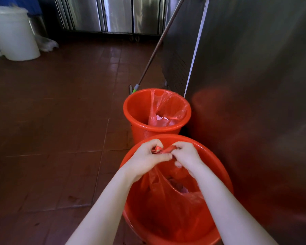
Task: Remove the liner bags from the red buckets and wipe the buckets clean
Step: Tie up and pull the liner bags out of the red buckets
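Note:
Two red buckets stand on the floor beside a steel cabinet. Over the near red bucket (217, 167) my left hand (147, 159) and my right hand (185, 156) each pinch the twisted handles of its red liner bag (166, 197), held together above the bucket's mouth. The bag hangs down into the bucket with some waste showing through an opening. The far red bucket (136, 106) holds a second red liner bag (168, 108), slumped against its right side.
A mop handle (157, 45) leans against the steel cabinet (254, 85) behind the far bucket. White tubs (16, 38) stand at the far left on the brown tiled floor (60, 121). More steel cabinet doors (113, 15) line the back.

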A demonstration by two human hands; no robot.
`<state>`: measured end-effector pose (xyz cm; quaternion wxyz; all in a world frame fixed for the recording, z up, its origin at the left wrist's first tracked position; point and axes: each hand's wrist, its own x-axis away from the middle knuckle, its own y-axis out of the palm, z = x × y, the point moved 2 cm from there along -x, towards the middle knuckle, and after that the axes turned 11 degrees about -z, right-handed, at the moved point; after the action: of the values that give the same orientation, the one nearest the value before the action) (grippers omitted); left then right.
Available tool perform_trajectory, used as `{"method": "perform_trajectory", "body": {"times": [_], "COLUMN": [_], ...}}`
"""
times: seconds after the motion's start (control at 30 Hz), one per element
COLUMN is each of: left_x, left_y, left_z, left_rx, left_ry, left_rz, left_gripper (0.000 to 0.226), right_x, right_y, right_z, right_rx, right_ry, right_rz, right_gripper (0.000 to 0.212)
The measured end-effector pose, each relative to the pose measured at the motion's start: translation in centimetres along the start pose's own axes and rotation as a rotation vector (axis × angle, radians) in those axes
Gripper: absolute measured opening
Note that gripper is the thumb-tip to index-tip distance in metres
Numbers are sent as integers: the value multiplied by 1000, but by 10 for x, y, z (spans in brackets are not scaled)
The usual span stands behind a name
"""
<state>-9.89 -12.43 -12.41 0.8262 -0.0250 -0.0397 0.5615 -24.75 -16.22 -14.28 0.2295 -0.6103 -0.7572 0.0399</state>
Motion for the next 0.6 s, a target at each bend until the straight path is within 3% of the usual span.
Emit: {"method": "perform_trajectory", "body": {"times": [0.07, 0.17, 0.3, 0.6], "left_x": [3, 5, 5, 4], "left_y": [-5, -7, -8, -24], "left_z": [-1, -2, -4, -24], "left_rx": [25, 33, 47, 69], "left_ry": [44, 43, 66, -63], "left_rz": [92, 87, 22, 264], "left_gripper": [29, 32, 35, 38], "right_x": [1, 2, 9, 27], "right_y": [5, 9, 10, 6], "right_z": [2, 3, 1, -22], "right_rx": [-53, -121, -114, -164], "right_ry": [-5, 18, 51, -138], "right_rz": [-131, -258, -353, -471], "right_gripper": [18, 15, 9, 16]}}
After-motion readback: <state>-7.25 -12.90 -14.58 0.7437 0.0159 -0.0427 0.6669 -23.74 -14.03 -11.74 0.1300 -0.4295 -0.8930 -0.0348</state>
